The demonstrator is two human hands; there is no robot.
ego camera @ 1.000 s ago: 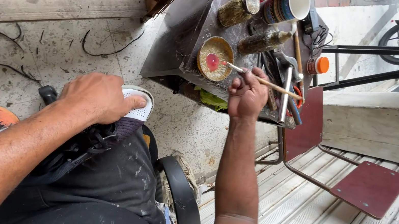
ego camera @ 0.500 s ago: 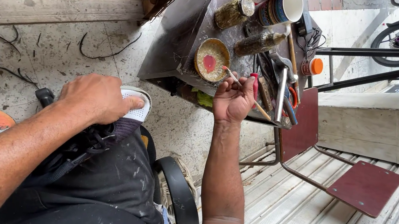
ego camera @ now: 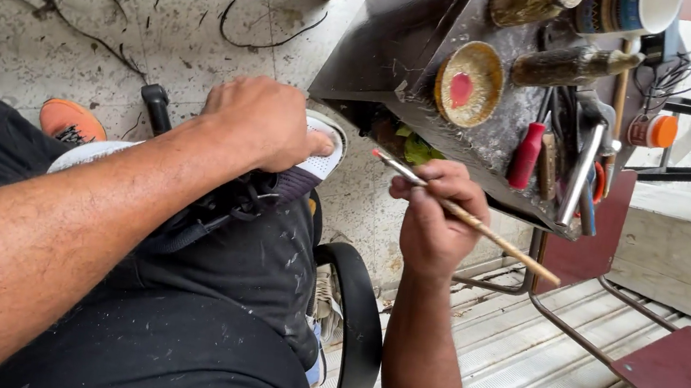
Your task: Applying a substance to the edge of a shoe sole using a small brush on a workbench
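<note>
My right hand grips a thin wooden-handled brush with a red-tipped metal end pointing left toward the shoe. My left hand presses down on a white and dark sneaker that rests on my knee over black trousers. Just beyond my right hand, a small round dish with red paint sits on a dark metal work stand.
The stand also carries a red-handled tool, metal tools, brushes, jars and a cup. An orange shoe and loose cables lie on the concrete floor. A maroon metal frame stands at right.
My right hand has drawn the brush back from the paint dish toward the sneaker. My left hand stays on the shoe.
</note>
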